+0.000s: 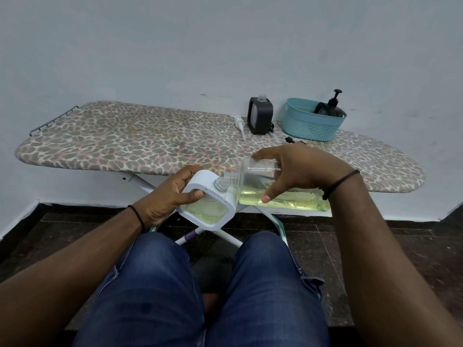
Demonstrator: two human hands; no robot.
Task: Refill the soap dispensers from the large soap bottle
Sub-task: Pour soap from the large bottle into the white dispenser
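Centrally in the frame, a white soap dispenser (208,209) is gripped by the left hand (166,196), fingers curled round its frame. Just right of it, the large soap bottle (280,191), tipped on its side with yellow-green soap pooled along its lower wall, is gripped by the right hand (298,169); its open neck is held at the dispenser's mouth. Behind, on the ironing board (125,144), a black dispenser (259,116) and a teal basket (310,123) are seen at upper right.

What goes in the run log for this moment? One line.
left hand grips white-framed square dispenser | right hand tips large clear bottle of yellow soap | necks nearly touching
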